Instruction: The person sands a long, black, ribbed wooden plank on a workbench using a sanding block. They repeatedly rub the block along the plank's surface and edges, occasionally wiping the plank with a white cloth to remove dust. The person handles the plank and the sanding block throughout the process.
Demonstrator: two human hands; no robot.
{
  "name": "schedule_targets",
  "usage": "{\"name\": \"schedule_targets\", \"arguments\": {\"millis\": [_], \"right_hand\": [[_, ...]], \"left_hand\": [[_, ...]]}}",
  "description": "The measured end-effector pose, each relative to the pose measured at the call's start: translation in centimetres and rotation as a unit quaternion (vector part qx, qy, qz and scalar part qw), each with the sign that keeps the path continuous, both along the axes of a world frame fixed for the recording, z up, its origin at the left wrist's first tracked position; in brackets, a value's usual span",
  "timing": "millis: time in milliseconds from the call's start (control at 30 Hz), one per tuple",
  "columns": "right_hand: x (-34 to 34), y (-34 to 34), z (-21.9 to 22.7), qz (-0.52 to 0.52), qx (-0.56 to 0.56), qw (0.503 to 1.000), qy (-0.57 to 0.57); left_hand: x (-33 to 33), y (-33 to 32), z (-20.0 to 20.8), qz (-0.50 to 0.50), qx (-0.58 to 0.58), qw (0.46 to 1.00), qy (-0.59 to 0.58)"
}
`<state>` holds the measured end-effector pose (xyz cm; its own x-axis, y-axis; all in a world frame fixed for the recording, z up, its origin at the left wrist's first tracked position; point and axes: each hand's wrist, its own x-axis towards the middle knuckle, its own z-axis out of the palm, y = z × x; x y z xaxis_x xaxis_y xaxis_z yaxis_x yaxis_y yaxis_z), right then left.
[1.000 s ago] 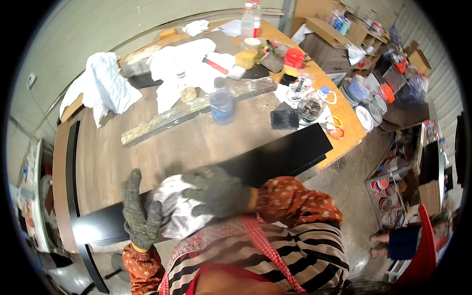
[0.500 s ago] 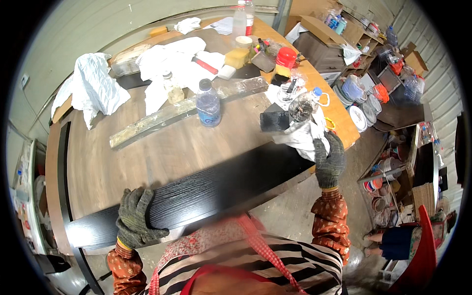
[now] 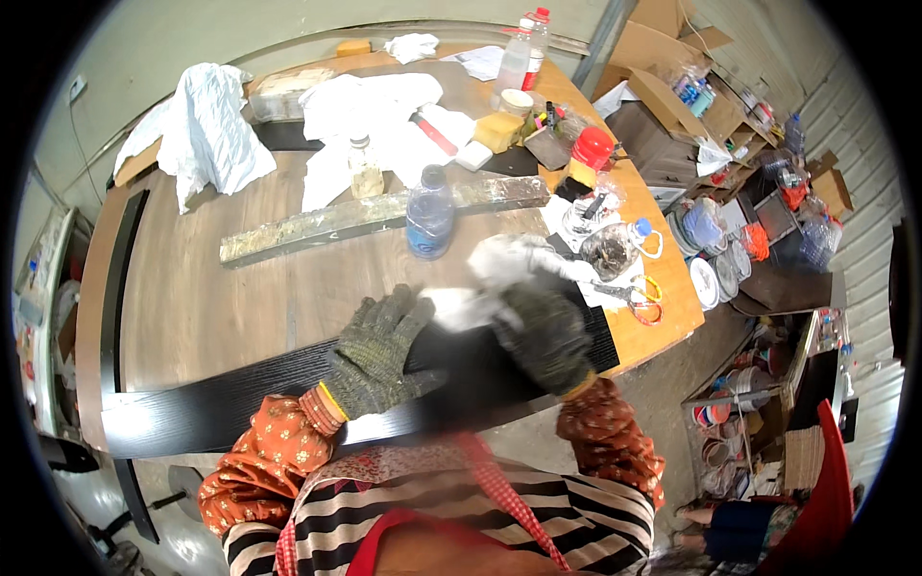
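A long black wood-grain board (image 3: 230,394) lies along the near edge of the table. My left hand (image 3: 379,355), in a dark grey knit glove, rests on the board with its fingers spread. My right hand (image 3: 545,336), in a matching glove and smeared by motion, grips a crumpled white cloth (image 3: 514,261) above the board's right part. Part of the cloth trails toward my left hand. Behind my hands stands a plastic bottle with a blue label (image 3: 429,216). Scissors with orange and yellow handles (image 3: 647,300) lie right of the cloth.
A stained wooden bar (image 3: 327,227) lies across the table (image 3: 192,298). Beyond are a glass jar (image 3: 365,171), white rags (image 3: 211,134), yellow sponges (image 3: 498,132), a red-lidded container (image 3: 593,149) and a dark-stained bottle (image 3: 608,252). Buckets (image 3: 704,280) crowd the right; a person's legs (image 3: 715,528) show lower right.
My right hand has lifted the white cloth from the right side and moved left over the board, uncovering the scissors. My left hand has slid right and farther onto the board.
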<state>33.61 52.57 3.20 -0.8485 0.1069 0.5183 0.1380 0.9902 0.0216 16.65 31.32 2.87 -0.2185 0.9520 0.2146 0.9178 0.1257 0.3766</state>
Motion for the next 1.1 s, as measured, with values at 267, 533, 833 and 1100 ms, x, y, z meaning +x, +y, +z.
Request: {"name": "schedule_targets", "arguments": {"millis": [267, 533, 833, 1100], "right_hand": [[3.4, 9.1, 5.6, -0.224, -0.234, 0.900, 0.293], [-9.6, 10.5, 8.4, 0.040, -0.282, 0.894, 0.345], [-5.5, 13.9, 0.1, -0.098, -0.104, 0.902, -0.409], [-4.7, 12.4, 2.5, -0.126, -0.149, 0.880, -0.432]], "left_hand": [[2.3, -1.8, 1.7, -0.044, -0.054, 0.997, 0.013], [2.3, -1.8, 1.0, -0.041, -0.010, 0.999, 0.013], [2.2, -1.7, -1.5, -0.042, -0.023, 0.998, 0.032], [1.5, -2.5, 0.3, -0.035, -0.026, 0.999, 0.031]]}}
